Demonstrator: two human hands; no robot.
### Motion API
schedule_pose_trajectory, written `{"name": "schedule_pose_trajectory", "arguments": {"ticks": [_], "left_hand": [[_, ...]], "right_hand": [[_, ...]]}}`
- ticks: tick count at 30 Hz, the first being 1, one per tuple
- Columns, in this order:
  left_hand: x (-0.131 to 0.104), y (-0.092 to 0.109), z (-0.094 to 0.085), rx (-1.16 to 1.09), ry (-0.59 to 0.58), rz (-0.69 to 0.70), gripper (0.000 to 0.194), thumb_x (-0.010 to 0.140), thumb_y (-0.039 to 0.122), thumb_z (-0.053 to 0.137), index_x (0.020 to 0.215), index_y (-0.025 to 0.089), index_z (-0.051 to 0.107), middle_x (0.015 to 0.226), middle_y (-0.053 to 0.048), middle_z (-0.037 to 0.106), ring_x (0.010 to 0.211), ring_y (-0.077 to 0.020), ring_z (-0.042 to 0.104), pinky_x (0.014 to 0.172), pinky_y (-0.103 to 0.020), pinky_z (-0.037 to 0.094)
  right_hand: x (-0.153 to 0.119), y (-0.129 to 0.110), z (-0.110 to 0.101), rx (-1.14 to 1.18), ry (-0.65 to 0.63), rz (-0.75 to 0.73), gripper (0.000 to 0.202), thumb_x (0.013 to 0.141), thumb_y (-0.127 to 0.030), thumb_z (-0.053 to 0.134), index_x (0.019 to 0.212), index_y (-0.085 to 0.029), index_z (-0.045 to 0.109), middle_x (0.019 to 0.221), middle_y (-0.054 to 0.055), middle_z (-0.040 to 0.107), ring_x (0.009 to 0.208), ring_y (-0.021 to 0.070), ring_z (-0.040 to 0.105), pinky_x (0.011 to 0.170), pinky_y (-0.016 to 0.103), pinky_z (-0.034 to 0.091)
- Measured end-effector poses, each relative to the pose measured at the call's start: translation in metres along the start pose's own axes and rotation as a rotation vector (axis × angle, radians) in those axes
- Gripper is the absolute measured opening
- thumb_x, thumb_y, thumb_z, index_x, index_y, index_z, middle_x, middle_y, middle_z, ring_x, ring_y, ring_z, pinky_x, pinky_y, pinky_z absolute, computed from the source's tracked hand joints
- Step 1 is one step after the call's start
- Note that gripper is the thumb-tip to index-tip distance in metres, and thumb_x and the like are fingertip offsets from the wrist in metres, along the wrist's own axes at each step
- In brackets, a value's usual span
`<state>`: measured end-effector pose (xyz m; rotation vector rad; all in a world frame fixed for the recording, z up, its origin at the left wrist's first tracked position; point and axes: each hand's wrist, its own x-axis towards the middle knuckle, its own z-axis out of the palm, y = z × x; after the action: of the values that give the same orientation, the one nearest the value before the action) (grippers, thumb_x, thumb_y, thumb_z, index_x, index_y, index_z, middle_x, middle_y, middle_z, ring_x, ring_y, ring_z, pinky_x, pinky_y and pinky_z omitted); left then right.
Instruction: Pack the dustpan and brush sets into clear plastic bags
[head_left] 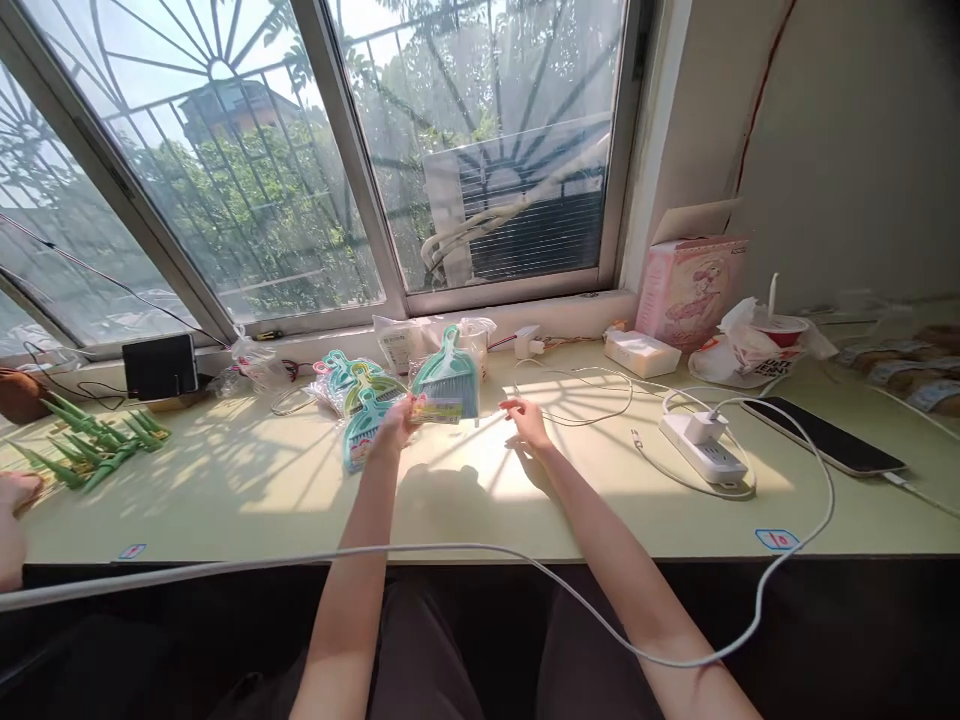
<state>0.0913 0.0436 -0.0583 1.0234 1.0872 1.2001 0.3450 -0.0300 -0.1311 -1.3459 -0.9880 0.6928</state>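
Note:
My left hand (395, 424) grips a small teal dustpan-and-brush set (448, 380) by its lower left edge, raised a little over the table. The set has grey-blue bristles, a looped handle pointing up and a printed label low down. More wrapped dustpan-and-brush sets (365, 428), teal and yellow-green, lie in a pile just left of that hand. My right hand (529, 422) hovers to the right of the held set, apart from it. Its fingers are loosely bent, and I see nothing between them.
A white cable (480, 548) loops across the front, over my forearms. To the right are a power strip (701, 448), a phone (825, 436), a pink box (694, 290) and a bagged cup (776, 330). Green spiky pieces (94, 445) lie left, near another person's hand (16, 492).

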Motion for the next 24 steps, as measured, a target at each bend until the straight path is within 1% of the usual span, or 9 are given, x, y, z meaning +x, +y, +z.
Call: {"name": "schedule_pose_trajectory", "arguments": {"ticks": [3, 6, 8, 10, 13, 15, 20, 22, 24], "left_hand": [[0.015, -0.032, 0.058, -0.049, -0.035, -0.125, 0.02, 0.098, 0.026, 0.062, 0.114, 0.017, 0.069, 0.09, -0.011, 0.076, 0.086, -0.0256, 0.078, 0.081, -0.038, 0.066], [0.025, -0.061, 0.086, -0.131, -0.074, -0.213, 0.032, 0.098, 0.031, 0.063, 0.126, 0.017, 0.068, 0.101, -0.016, 0.078, 0.092, -0.0298, 0.079, 0.083, -0.042, 0.066], [0.03, -0.075, 0.09, -0.2, -0.082, -0.278, 0.034, 0.098, 0.028, 0.064, 0.13, 0.016, 0.066, 0.099, -0.015, 0.078, 0.088, -0.0277, 0.079, 0.08, -0.039, 0.066], [0.031, -0.086, 0.086, -0.259, -0.074, -0.309, 0.033, 0.099, 0.02, 0.062, 0.132, 0.015, 0.064, 0.092, -0.011, 0.077, 0.08, -0.0238, 0.078, 0.077, -0.035, 0.066], [0.028, -0.094, 0.081, -0.328, -0.066, -0.278, 0.029, 0.1, 0.014, 0.058, 0.128, 0.016, 0.064, 0.088, -0.008, 0.076, 0.078, -0.021, 0.076, 0.082, -0.034, 0.065], [0.026, -0.094, 0.079, -0.363, -0.065, -0.246, 0.025, 0.101, 0.015, 0.058, 0.124, 0.017, 0.065, 0.092, -0.008, 0.076, 0.084, -0.0217, 0.077, 0.089, -0.035, 0.064], [0.021, -0.088, 0.074, -0.428, -0.051, -0.177, 0.031, 0.1, 0.019, 0.06, 0.131, 0.025, 0.06, 0.114, -0.008, 0.077, 0.105, -0.0225, 0.076, 0.101, -0.038, 0.06], [0.018, -0.085, 0.073, -0.471, -0.083, -0.146, 0.034, 0.1, 0.018, 0.06, 0.132, 0.027, 0.058, 0.122, -0.007, 0.075, 0.107, -0.0201, 0.075, 0.1, -0.036, 0.06], [0.014, -0.082, 0.072, -0.508, -0.133, -0.125, 0.033, 0.099, 0.017, 0.061, 0.13, 0.027, 0.058, 0.127, -0.007, 0.074, 0.107, -0.0191, 0.075, 0.099, -0.035, 0.06]], "right_hand": [[0.005, -0.007, -0.01, 0.028, 0.281, -0.05, 0.022, 0.084, -0.023, 0.05, 0.087, -0.022, 0.071, 0.098, 0.007, 0.08, 0.077, 0.0197, 0.072, 0.08, 0.033, 0.06], [0.004, -0.015, -0.018, -0.029, 0.46, -0.183, 0.025, 0.089, -0.029, 0.045, 0.089, -0.022, 0.068, 0.1, 0.01, 0.078, 0.084, 0.0224, 0.072, 0.083, 0.035, 0.059], [-0.001, -0.019, -0.016, -0.104, 0.438, -0.307, 0.026, 0.092, -0.031, 0.043, 0.09, -0.024, 0.068, 0.099, 0.009, 0.076, 0.087, 0.023, 0.071, 0.086, 0.036, 0.058], [-0.009, -0.021, -0.007, -0.186, 0.293, -0.376, 0.028, 0.095, -0.034, 0.044, 0.081, -0.025, 0.066, 0.089, 0.007, 0.074, 0.083, 0.0228, 0.07, 0.086, 0.036, 0.058], [-0.021, -0.016, 0.014, -0.255, -0.01, -0.319, 0.044, 0.099, -0.046, 0.052, 0.06, -0.026, 0.057, 0.065, 0.004, 0.066, 0.065, 0.0208, 0.064, 0.078, 0.036, 0.058], [-0.025, -0.011, 0.024, -0.231, -0.106, -0.239, 0.053, 0.098, -0.055, 0.057, 0.054, -0.026, 0.054, 0.055, 0.003, 0.061, 0.055, 0.0192, 0.06, 0.07, 0.035, 0.059], [-0.014, 0.002, 0.022, -0.035, -0.005, 0.072, 0.053, 0.089, -0.065, 0.07, 0.059, -0.023, 0.061, 0.057, 0.005, 0.065, 0.045, 0.0174, 0.061, 0.052, 0.032, 0.058], [-0.005, 0.005, 0.015, 0.068, 0.017, 0.158, 0.042, 0.085, -0.059, 0.078, 0.071, -0.021, 0.066, 0.066, 0.007, 0.071, 0.052, 0.0191, 0.068, 0.055, 0.033, 0.061], [0.001, 0.007, 0.009, 0.149, 0.053, 0.167, 0.032, 0.083, -0.05, 0.082, 0.088, -0.022, 0.068, 0.083, 0.009, 0.077, 0.065, 0.0212, 0.075, 0.06, 0.033, 0.065]]}}
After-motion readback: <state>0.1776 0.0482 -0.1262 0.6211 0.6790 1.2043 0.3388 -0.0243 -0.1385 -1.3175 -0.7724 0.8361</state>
